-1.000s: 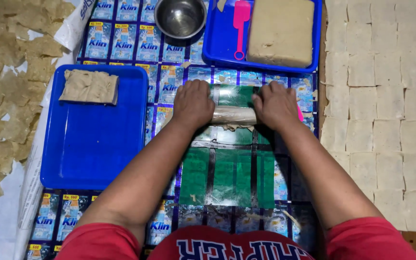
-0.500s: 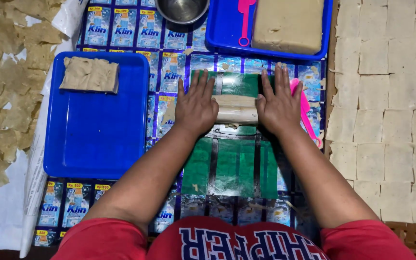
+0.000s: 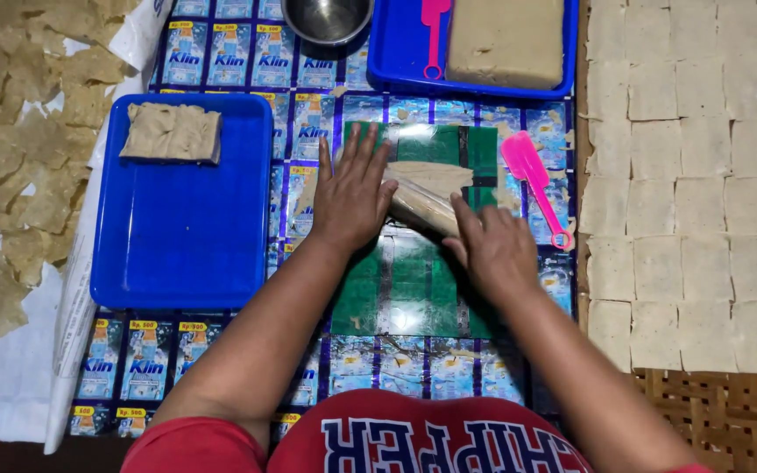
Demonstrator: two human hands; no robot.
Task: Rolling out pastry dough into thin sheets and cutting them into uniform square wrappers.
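Nearest to the camera, the right hand (image 3: 494, 250) is laid with bent fingers on the near end of a clear roller (image 3: 424, 203), which lies slanted across a thin sheet of pale dough (image 3: 431, 175). The roller is pressed down by this hand, not gripped around. A little further, the left hand (image 3: 350, 194) is spread flat and open, with its palm on the green plastic sheet (image 3: 413, 280) and its fingertips at the left edge of the dough.

Because the roller is held at one end only and is tilted, the dough could be thinned unevenly, or a tear could be made where the pressure is greater. The plastic could also be wrinkled under the flat hand, and the dough might then be folded on itself.

Just to the right, a pink spatula (image 3: 532, 180) lies near; it could be knocked by the right wrist. To the left a blue tray (image 3: 181, 245) with a small dough stack (image 3: 171, 131) is placed. Farthest, a second blue tray (image 3: 396, 52) carries a dough block (image 3: 505, 39), with a metal bowl (image 3: 326, 16) beside it.
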